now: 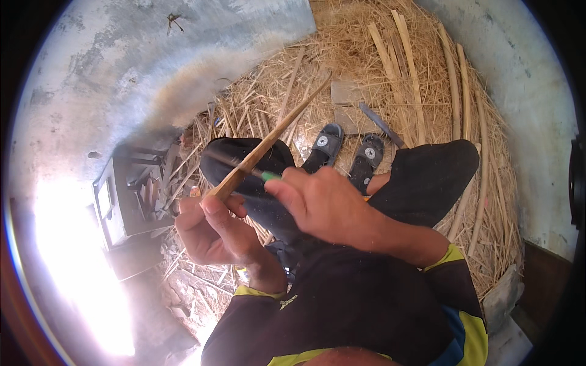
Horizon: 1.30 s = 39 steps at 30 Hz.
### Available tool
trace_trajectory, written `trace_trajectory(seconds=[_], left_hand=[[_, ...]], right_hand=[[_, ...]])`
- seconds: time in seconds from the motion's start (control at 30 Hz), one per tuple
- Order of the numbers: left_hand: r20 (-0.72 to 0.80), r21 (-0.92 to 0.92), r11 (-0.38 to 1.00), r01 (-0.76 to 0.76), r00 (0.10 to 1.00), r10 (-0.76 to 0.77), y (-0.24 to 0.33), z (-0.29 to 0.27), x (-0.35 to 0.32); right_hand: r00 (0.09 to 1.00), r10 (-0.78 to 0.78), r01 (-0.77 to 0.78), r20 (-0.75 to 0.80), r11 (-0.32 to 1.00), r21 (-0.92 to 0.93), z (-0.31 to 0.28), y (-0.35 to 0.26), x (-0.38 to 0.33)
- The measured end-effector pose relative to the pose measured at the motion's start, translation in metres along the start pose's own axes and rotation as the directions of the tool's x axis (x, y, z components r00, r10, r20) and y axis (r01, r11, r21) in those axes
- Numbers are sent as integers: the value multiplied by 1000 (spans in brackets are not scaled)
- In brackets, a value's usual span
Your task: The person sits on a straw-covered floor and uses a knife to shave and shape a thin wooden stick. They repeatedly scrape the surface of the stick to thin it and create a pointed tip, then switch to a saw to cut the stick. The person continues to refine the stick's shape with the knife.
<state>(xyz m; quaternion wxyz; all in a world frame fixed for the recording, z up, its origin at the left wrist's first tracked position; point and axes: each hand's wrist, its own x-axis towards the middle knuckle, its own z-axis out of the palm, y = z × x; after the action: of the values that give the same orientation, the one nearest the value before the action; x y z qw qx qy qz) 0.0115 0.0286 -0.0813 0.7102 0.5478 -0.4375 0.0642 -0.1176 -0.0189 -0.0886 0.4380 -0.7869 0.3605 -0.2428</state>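
Observation:
My left hand (215, 230) is closed round the thick near end of a long, tapering bamboo or wooden strip (276, 135). The strip slants up and away to the right, ending in a thin tip beyond my knee. In my right hand (329, 204) is a knife with a green handle (270, 176), its fingers wrapped round the handle. The knife's blade is smeared by motion and lies across the strip, just beyond my left hand. Both hands are above my lap, over my dark trousers (421, 177).
Shavings (354, 24) cover the floor. Several long strips (456, 91) lie at the right. A flat dark blade-like tool (379, 124) rests beyond my sandalled feet (326, 145), near some flat blocks (347, 93). An open box-like frame (131, 210) stands at the left, beside bright light. Walls (522, 85) curve around.

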Motion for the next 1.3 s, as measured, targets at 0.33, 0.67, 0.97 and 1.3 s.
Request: trace_trajectory(seconds=[0.33,0.67,0.97,1.3], left_hand=[[34,70,997,-32,999,30,-2,-1,2],[24,83,995,-53,998,52,-4,0,7],[30,94,994,-62,998,59,-13,-8,14],[43,79,992,-96,995,93,-12,-8,10]], right_hand=[[987,100,-108,-122,992,-66,12,57,16],[976,173,-187,-129,977,-103,4,71,22],[992,56,-73,-111,986,-151,2,50,25],[984,133,-151,-118,975,-162,10,60,21]])
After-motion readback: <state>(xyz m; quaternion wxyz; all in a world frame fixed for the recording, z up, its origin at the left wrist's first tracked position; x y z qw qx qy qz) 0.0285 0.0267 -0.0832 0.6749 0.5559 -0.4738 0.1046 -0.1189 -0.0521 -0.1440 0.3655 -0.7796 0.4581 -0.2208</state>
